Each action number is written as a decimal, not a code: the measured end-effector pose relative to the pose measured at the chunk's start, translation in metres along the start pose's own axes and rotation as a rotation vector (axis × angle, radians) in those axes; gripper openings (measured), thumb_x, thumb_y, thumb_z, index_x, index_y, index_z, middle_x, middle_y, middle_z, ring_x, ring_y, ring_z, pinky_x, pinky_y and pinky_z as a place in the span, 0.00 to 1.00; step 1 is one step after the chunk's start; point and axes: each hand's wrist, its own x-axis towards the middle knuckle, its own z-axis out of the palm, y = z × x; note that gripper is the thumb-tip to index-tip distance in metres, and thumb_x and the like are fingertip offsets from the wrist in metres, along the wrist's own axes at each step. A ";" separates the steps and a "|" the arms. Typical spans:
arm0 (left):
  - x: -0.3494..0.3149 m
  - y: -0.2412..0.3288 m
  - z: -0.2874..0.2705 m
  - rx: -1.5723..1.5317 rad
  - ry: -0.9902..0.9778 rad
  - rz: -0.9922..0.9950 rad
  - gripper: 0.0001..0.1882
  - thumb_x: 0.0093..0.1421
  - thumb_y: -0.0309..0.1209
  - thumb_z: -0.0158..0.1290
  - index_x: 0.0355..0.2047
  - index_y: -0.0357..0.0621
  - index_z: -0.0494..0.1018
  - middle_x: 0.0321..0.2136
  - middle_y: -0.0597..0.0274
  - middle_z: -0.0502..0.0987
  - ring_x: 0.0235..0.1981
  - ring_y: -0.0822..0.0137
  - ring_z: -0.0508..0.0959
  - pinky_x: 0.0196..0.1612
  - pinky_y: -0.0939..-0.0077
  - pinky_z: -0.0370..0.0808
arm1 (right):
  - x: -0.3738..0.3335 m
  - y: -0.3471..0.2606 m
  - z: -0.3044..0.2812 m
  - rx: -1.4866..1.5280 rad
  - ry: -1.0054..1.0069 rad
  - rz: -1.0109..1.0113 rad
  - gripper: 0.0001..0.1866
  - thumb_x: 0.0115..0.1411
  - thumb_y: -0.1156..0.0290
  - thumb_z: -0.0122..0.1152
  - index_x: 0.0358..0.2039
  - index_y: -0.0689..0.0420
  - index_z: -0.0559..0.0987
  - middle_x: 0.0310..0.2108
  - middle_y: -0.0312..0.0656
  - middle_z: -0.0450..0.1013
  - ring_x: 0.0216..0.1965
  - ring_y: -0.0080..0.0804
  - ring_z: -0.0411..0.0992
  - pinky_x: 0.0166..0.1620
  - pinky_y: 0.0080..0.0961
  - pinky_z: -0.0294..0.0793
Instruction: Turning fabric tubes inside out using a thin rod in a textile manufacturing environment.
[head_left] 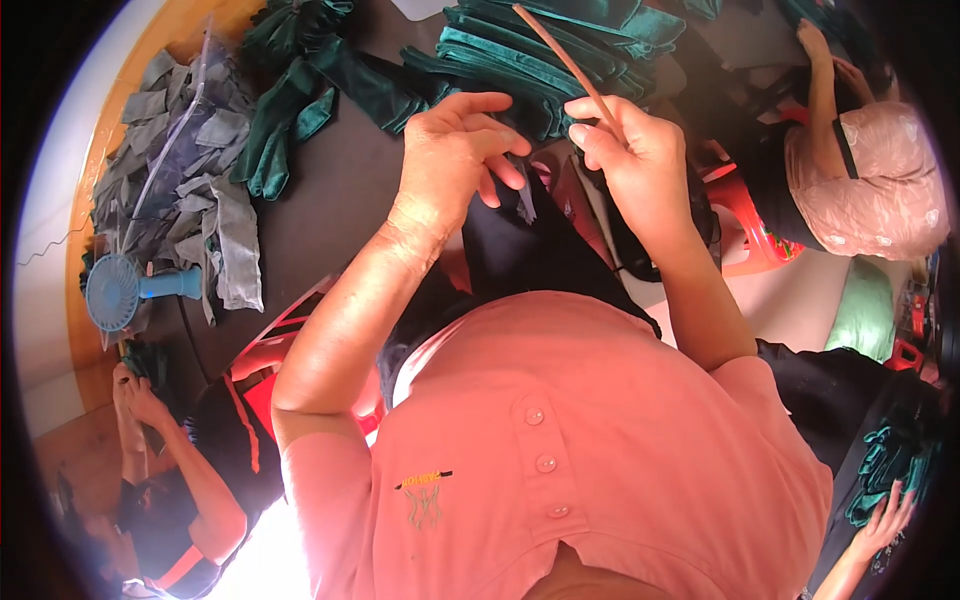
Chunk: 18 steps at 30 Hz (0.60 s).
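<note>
Your right hand (645, 162) pinches a wooden stick (565, 62), left hand (450, 145) loosely spread (positioning, seemingly); next calls for steadiness.

Blown-out glare at lower left, black vignetted rim, edges bending outward

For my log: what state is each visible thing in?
Left hand: half open, fingers bent
Right hand: closed, gripping
Wooden stick: gripped, slanting
Green velvet pieces: stacked in layers
Grey cloth pieces: heaped loosely
Blue fan: running or stopped, can't tell
</note>
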 end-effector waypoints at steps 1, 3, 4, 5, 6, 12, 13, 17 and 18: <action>0.000 0.000 0.001 -0.020 -0.006 -0.019 0.21 0.55 0.20 0.51 0.49 0.21 0.66 0.29 0.48 0.80 0.18 0.66 0.78 0.13 0.84 0.68 | 0.001 -0.003 -0.001 -0.059 -0.012 0.036 0.08 0.54 0.74 0.62 0.36 0.57 0.81 0.18 0.40 0.73 0.18 0.29 0.73 0.25 0.27 0.69; 0.001 0.001 0.000 -0.007 -0.019 -0.028 0.21 0.55 0.21 0.52 0.49 0.22 0.67 0.28 0.49 0.80 0.18 0.67 0.78 0.13 0.83 0.68 | 0.004 -0.007 0.005 -0.330 0.049 -0.103 0.08 0.54 0.72 0.62 0.35 0.57 0.81 0.18 0.41 0.74 0.19 0.34 0.74 0.26 0.31 0.71; 0.002 0.001 0.000 0.006 -0.038 -0.040 0.21 0.54 0.21 0.52 0.48 0.22 0.67 0.27 0.50 0.80 0.17 0.67 0.77 0.13 0.83 0.68 | 0.005 -0.010 0.009 -0.602 0.116 -0.238 0.07 0.53 0.71 0.62 0.34 0.56 0.81 0.18 0.43 0.75 0.20 0.40 0.75 0.27 0.34 0.72; 0.002 0.002 -0.001 0.006 -0.032 -0.036 0.21 0.54 0.21 0.52 0.48 0.22 0.67 0.27 0.50 0.80 0.17 0.67 0.77 0.13 0.83 0.68 | 0.006 -0.013 0.015 -0.646 0.117 -0.201 0.07 0.53 0.68 0.63 0.32 0.56 0.80 0.19 0.44 0.75 0.22 0.46 0.75 0.28 0.38 0.74; 0.003 0.003 -0.001 0.008 -0.057 -0.056 0.21 0.54 0.22 0.53 0.48 0.22 0.68 0.27 0.51 0.80 0.17 0.68 0.77 0.13 0.83 0.68 | 0.008 -0.013 0.018 -0.647 0.117 -0.207 0.07 0.53 0.68 0.63 0.32 0.56 0.80 0.19 0.44 0.75 0.22 0.46 0.75 0.28 0.38 0.74; 0.001 0.004 -0.003 -0.075 -0.066 -0.084 0.19 0.57 0.27 0.53 0.45 0.25 0.70 0.27 0.49 0.79 0.19 0.66 0.78 0.15 0.79 0.70 | 0.015 -0.012 0.026 -0.449 0.077 -0.048 0.07 0.52 0.67 0.65 0.31 0.54 0.80 0.18 0.44 0.72 0.20 0.37 0.71 0.28 0.31 0.69; -0.003 0.008 -0.001 -0.208 -0.048 -0.135 0.18 0.59 0.31 0.54 0.44 0.26 0.70 0.28 0.48 0.79 0.20 0.65 0.78 0.16 0.78 0.72 | 0.011 -0.012 0.024 -0.398 0.117 -0.219 0.06 0.53 0.71 0.65 0.30 0.57 0.78 0.17 0.42 0.69 0.18 0.30 0.67 0.26 0.25 0.67; -0.007 0.008 -0.002 -0.450 0.006 -0.165 0.21 0.58 0.39 0.58 0.37 0.30 0.70 0.26 0.49 0.76 0.21 0.61 0.79 0.18 0.73 0.74 | -0.008 -0.027 0.020 -0.286 0.075 -0.515 0.05 0.54 0.82 0.63 0.31 0.61 0.76 0.18 0.40 0.67 0.19 0.24 0.65 0.26 0.18 0.66; -0.007 0.009 -0.001 -0.468 0.030 -0.132 0.22 0.55 0.39 0.61 0.35 0.30 0.69 0.26 0.49 0.75 0.20 0.60 0.78 0.17 0.73 0.73 | -0.010 -0.020 0.023 -0.270 0.079 -0.562 0.07 0.54 0.81 0.64 0.33 0.61 0.76 0.19 0.40 0.66 0.19 0.22 0.64 0.26 0.18 0.66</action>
